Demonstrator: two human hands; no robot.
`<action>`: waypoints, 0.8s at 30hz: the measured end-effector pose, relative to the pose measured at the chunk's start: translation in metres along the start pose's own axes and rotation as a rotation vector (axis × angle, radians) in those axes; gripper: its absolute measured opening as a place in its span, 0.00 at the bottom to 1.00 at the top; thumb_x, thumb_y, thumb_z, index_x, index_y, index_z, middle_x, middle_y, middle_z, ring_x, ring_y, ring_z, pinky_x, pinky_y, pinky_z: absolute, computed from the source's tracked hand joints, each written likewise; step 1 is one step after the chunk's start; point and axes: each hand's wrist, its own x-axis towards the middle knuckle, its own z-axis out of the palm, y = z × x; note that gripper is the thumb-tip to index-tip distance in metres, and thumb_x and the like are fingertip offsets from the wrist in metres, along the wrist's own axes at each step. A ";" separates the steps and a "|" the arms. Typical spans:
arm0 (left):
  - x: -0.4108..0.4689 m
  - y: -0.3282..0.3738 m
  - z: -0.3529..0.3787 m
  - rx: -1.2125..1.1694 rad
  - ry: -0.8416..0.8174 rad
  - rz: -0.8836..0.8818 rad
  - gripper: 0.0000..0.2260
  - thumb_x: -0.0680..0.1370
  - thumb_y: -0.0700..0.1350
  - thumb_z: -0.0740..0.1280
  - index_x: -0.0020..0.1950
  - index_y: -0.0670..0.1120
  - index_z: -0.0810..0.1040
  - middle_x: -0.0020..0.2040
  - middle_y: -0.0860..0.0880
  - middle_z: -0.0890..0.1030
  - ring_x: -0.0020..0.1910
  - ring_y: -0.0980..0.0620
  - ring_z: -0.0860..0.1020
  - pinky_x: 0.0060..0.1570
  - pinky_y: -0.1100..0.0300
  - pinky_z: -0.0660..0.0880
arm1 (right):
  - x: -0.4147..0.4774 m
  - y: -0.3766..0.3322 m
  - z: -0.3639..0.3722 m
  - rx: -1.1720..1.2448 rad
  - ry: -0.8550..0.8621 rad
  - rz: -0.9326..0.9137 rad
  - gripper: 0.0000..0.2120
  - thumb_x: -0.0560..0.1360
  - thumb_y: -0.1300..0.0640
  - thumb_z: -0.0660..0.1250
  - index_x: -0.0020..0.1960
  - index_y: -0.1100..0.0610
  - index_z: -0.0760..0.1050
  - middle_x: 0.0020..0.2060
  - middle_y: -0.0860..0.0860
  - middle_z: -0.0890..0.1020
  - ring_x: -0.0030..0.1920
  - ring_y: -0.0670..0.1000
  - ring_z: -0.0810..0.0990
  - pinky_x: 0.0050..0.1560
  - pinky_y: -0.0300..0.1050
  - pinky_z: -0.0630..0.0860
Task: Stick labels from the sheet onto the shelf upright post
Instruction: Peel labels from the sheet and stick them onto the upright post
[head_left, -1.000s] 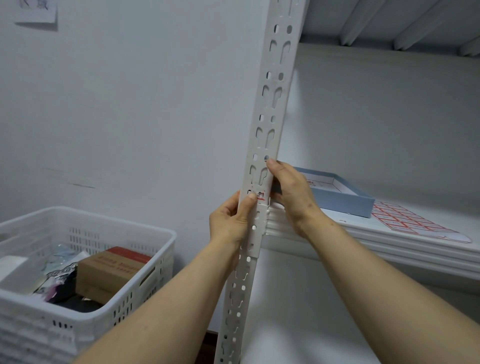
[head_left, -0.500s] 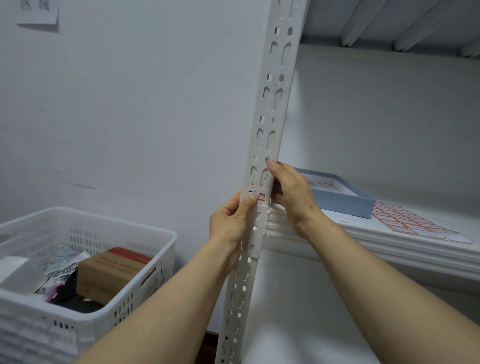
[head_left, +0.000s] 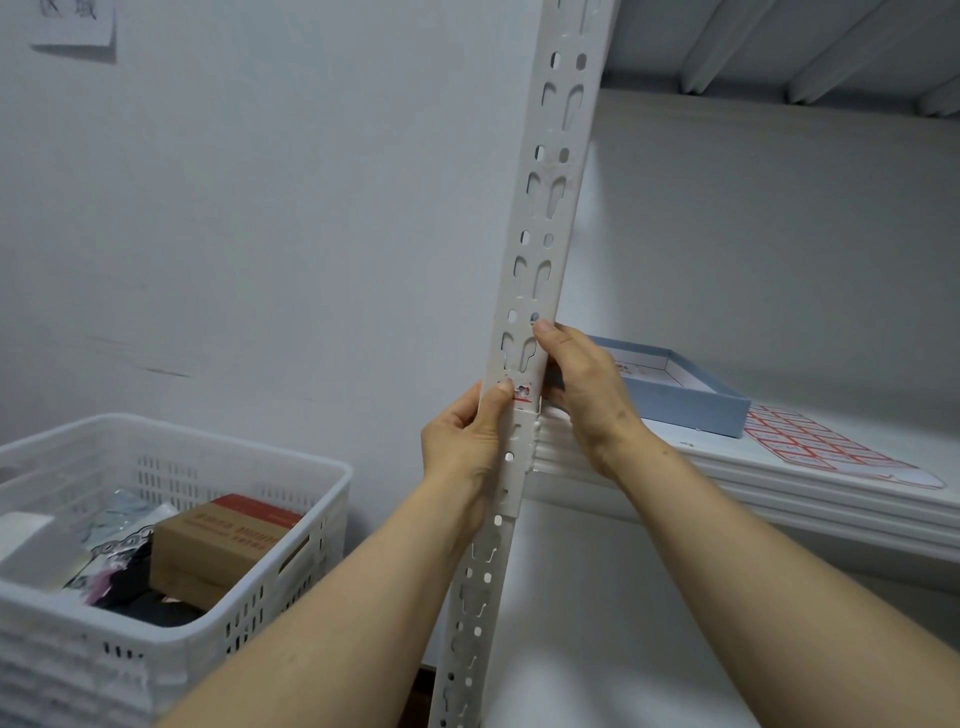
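Note:
The white perforated shelf upright post runs up the middle of the view. A small red-and-white label sits on its front face just above the shelf edge. My left hand holds the post from the left, its thumb pressing on the label's left end and its fingers hidden behind the post. My right hand grips the post's right edge, with the thumb tip on the front face above the label. The label sheet, covered in red-bordered labels, lies flat on the shelf to the right.
A shallow blue box sits on the white shelf behind my right hand. At the lower left, against the wall, stands a white slotted crate holding a brown carton and packets. Another shelf is overhead.

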 end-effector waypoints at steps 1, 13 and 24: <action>0.000 0.000 0.000 -0.001 0.006 0.000 0.05 0.76 0.44 0.68 0.47 0.47 0.84 0.34 0.51 0.85 0.31 0.57 0.81 0.30 0.68 0.75 | 0.000 0.000 0.000 -0.001 -0.002 -0.001 0.20 0.69 0.41 0.63 0.49 0.56 0.79 0.48 0.56 0.84 0.53 0.58 0.81 0.60 0.60 0.74; 0.000 0.002 0.000 -0.020 0.006 -0.042 0.10 0.76 0.46 0.68 0.52 0.42 0.84 0.38 0.48 0.85 0.33 0.55 0.81 0.33 0.66 0.78 | -0.001 0.001 0.000 0.000 -0.001 -0.002 0.17 0.69 0.41 0.63 0.47 0.53 0.79 0.47 0.53 0.84 0.53 0.56 0.81 0.61 0.59 0.74; -0.003 0.004 0.003 -0.006 0.026 -0.025 0.05 0.76 0.45 0.69 0.47 0.46 0.83 0.33 0.52 0.84 0.30 0.58 0.81 0.29 0.69 0.76 | -0.001 0.000 0.000 -0.016 0.010 0.003 0.20 0.68 0.39 0.64 0.47 0.54 0.79 0.50 0.57 0.83 0.54 0.58 0.80 0.61 0.60 0.73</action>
